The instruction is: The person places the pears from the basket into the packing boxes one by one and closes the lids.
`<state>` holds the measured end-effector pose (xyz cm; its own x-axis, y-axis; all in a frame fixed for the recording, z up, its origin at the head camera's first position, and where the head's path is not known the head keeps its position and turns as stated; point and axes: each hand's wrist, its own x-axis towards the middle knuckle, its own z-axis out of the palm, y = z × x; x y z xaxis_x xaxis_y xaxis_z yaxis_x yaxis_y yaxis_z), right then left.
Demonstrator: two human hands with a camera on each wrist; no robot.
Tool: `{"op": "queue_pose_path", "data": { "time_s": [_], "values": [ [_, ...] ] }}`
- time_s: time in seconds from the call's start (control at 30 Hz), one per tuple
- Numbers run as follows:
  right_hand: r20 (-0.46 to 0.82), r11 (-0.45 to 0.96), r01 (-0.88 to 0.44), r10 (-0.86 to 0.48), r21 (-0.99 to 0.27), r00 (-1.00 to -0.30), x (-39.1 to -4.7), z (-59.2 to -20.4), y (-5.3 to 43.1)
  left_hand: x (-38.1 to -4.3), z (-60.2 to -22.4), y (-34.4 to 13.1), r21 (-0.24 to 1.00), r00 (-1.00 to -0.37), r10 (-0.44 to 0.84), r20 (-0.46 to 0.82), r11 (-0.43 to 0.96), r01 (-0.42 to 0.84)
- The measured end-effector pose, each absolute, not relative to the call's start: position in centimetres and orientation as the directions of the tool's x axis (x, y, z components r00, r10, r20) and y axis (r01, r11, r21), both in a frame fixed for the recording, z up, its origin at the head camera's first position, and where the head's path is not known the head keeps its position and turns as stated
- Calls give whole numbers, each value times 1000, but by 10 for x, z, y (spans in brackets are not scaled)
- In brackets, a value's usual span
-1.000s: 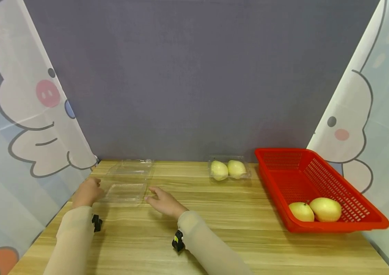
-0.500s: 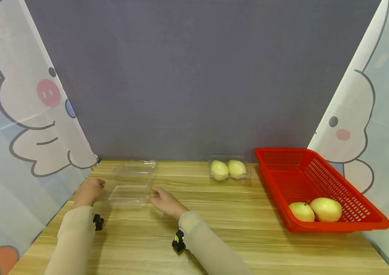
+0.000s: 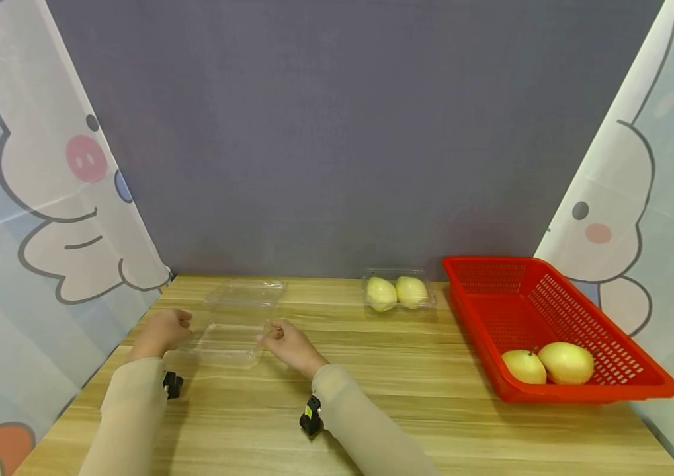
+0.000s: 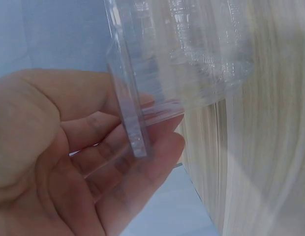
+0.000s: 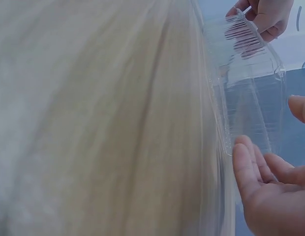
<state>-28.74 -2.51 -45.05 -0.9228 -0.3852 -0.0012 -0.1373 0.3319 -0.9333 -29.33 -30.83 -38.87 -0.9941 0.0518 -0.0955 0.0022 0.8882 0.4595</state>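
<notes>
An open clear plastic clamshell box (image 3: 231, 338) lies at the left of the table, its lid (image 3: 247, 292) folded back towards the grey wall. My left hand (image 3: 164, 332) is at its left end. In the left wrist view, thumb and fingers pinch the box's rim (image 4: 128, 103) from both sides. At the opposite end is my right hand (image 3: 292, 347). The right wrist view shows its fingertips (image 5: 243, 145) against the clear wall, while the thumb (image 5: 301, 109) stands apart from it. Nothing shows inside the box.
Further back, another clear box (image 3: 428, 303) holds two yellow-green pears (image 3: 381, 294). A red plastic basket (image 3: 491, 360) stands at the right with two more pears (image 3: 565, 363) in its near end. Printed curtains flank the wooden table (image 3: 360, 396).
The open clamshell box has shifted a little to the right, and both hands have moved slightly right with it. The red basket and the filled box stay in place.
</notes>
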Motion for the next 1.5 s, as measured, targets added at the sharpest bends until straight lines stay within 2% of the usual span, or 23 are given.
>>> {"op": "queue_pose_path", "data": {
  "time_s": [0.33,0.63,0.8,1.0,1.5],
  "values": [
    [7,271,-120,-384,-955,-923,-292,-452,-22,-291,-386,-306,503,-992,46,-118,864,-20],
    [-3,270,-108,-382,-957,-924,-293,-453,-19,-292,-388,-305,523,-991,48,-122,852,-23],
    [6,257,-113,-382,-960,-924,-292,-453,-15,-292,-391,-305,604,-991,78,-112,797,-6],
    [12,259,-119,-378,-959,-926,-292,-451,-10,-292,-393,-307,694,-982,97,-161,718,-43],
    [22,266,-136,-392,-954,-920,-289,-447,1,-288,-394,-303,770,-971,158,-178,637,-37]
  ]
}}
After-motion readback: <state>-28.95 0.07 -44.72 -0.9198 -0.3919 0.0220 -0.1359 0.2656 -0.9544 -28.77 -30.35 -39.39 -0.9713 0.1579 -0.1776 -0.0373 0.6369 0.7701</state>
